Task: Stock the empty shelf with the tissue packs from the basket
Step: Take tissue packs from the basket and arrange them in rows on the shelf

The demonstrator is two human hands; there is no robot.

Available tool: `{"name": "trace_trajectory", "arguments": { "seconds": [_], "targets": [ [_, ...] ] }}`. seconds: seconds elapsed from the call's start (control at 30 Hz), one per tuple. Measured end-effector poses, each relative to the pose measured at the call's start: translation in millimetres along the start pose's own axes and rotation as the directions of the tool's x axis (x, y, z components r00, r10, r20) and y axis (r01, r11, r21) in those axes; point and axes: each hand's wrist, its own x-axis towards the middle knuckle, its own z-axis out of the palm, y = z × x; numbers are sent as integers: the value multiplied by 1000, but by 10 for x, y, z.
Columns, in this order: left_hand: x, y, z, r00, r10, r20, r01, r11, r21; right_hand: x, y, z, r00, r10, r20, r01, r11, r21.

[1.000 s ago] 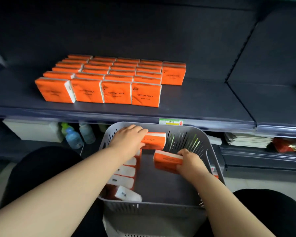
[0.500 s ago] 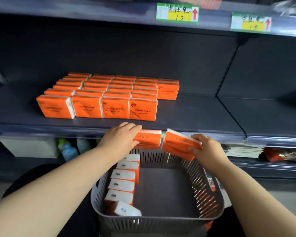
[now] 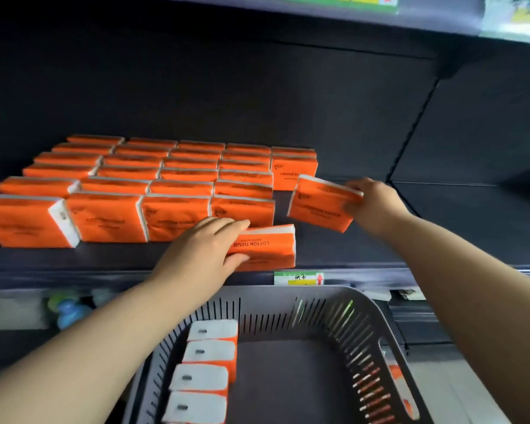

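Several orange tissue packs [image 3: 178, 215] stand in rows on the left of the dark shelf [image 3: 441, 240]. My left hand [image 3: 205, 255] grips one orange pack [image 3: 270, 247] by its left end, low over the shelf's front edge. My right hand [image 3: 374, 203] holds a second pack [image 3: 318, 206] tilted above the shelf, just right of the front row and in front of a lone pack [image 3: 294, 174] at the back right of the rows. Below, the grey slotted basket [image 3: 364, 316] holds a line of several packs [image 3: 208, 350] along its left side.
A price label [image 3: 299, 278] sits on the shelf's front rail. Blue and green bottles [image 3: 68, 310] stand on the lower shelf at left. The shelf's right part and the neighbouring bay [image 3: 487, 209] are bare. Another shelf edge with labels [image 3: 343, 0] runs overhead.
Both hands lifted their packs out of the basket and up over the shelf. The right hand's pack moved furthest, to beside the rows. The view tilted upward.
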Motion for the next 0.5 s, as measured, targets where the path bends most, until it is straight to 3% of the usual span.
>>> {"name": "trace_trajectory", "arguments": {
  "seconds": [0.3,0.5],
  "targets": [
    [226,-14,120,993,69,-99,-73,997,-37,932,-110,444,1000,24,18,-23,997,-73],
    [228,-109,193,994,52,-93,-56,998,-41,1269,-165,692,999,26,47,-22,996,-82]
  ]
}}
